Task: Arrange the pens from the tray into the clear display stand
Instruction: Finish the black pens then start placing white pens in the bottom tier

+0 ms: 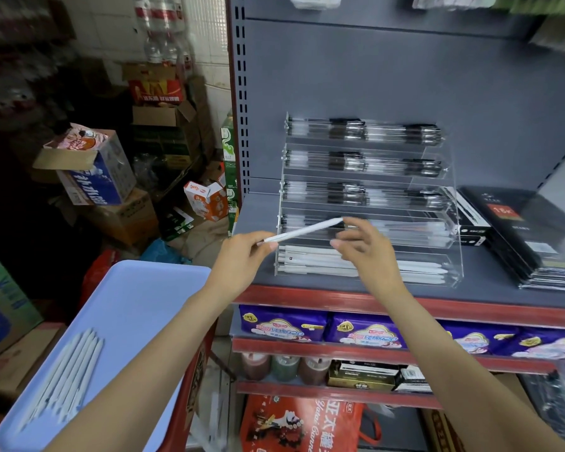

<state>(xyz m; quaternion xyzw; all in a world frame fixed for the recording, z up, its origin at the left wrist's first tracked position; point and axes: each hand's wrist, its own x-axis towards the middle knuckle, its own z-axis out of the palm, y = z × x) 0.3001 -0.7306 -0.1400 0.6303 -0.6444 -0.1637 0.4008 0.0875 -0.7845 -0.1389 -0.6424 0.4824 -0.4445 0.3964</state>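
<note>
Holding one white pen (302,230) in the air, just in front of the clear display stand (450,252), at about the height of its second tier from the bottom. Left hand (242,252) pinching the lower end of this pen between curled fingers and thumb, with the pen slanting up toward the right. Right hand (366,246) meeting the upper end of the pen, fingers loosely bent; hard to tell if gripping the tip or only touching it. Display stand sitting on the grey shelf (490,288), near the front edge and toward its left end, back against the shelf wall. Lying in the lowest tier of the stand, a row of white pens (310,264), all lengthwise from left to right. Filling the upper tiers, clear pens with black grips (346,128), a little blurred. Lying on the light blue tray (137,305), near its front left corner, a group of white pens (64,380) close side by side. Tray resting to the left of the shelf, below its level. Standing at the right end of the shelf, just beside the stand, a pile of black notebooks (535,236).
</note>
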